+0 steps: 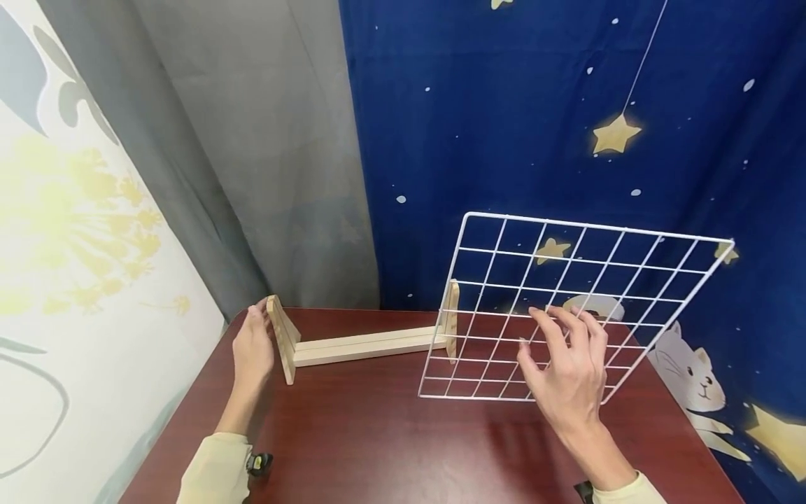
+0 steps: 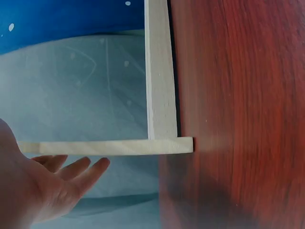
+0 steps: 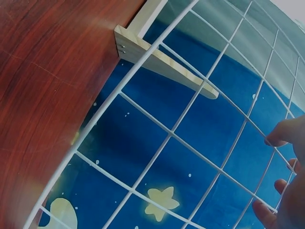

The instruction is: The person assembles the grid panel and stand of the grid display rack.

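The wooden stand (image 1: 352,349) rests on the red-brown tabletop (image 1: 378,441), its long crossbeam running from side to side between the hands, the right end set slightly farther back. The left hand (image 1: 253,350) is beside the left end panel (image 1: 285,343), fingers loosely extended along the panel's outer face; whether the thumb pinches its top is hidden. The right hand (image 1: 569,371) holds the white wire grid (image 1: 562,291), fingers and thumb bent at the wires low and right of its middle.

The grid is raised and tilted on the right, its bottom edge running roughly side to side as the beam does. Its left edge overlaps the right end panel (image 1: 452,301) in the head view — whether wire and wood touch, I cannot tell. That relation seems the one to mind: grid on the right, most of the stand to its left, the right hand nearer the overlapped panel.
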Motion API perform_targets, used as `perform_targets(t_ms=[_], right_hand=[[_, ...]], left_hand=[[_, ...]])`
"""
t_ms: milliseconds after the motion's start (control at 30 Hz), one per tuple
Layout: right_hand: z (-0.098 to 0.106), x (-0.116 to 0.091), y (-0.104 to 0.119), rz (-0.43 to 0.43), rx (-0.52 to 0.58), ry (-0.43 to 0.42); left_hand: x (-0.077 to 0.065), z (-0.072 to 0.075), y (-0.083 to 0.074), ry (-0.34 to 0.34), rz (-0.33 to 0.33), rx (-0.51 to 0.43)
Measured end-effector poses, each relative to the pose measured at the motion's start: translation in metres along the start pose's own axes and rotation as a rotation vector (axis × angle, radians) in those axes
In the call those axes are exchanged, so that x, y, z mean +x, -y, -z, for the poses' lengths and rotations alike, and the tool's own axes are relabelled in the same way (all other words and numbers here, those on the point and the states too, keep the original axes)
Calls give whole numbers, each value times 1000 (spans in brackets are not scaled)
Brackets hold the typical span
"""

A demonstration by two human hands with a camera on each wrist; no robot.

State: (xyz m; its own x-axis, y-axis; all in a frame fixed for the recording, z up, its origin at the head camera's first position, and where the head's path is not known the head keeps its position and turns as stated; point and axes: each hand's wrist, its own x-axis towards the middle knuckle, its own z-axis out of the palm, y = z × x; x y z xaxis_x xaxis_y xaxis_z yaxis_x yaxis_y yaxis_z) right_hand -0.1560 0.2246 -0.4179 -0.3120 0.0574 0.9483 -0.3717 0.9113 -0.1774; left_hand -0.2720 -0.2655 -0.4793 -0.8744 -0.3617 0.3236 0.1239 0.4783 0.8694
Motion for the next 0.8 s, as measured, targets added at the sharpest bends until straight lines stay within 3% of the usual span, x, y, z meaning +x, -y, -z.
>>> perform_targets(t_ms=[133, 433, 800], right_hand=[[3, 0, -3, -13, -22, -7], [7, 0, -7, -29, -35, 9], [11, -1, -10, -92, -68, 63]], left_hand=[[0, -10, -4, 10, -45, 90], [1, -15, -3, -33, -130, 123], [-2, -20, -16, 89, -64, 26]])
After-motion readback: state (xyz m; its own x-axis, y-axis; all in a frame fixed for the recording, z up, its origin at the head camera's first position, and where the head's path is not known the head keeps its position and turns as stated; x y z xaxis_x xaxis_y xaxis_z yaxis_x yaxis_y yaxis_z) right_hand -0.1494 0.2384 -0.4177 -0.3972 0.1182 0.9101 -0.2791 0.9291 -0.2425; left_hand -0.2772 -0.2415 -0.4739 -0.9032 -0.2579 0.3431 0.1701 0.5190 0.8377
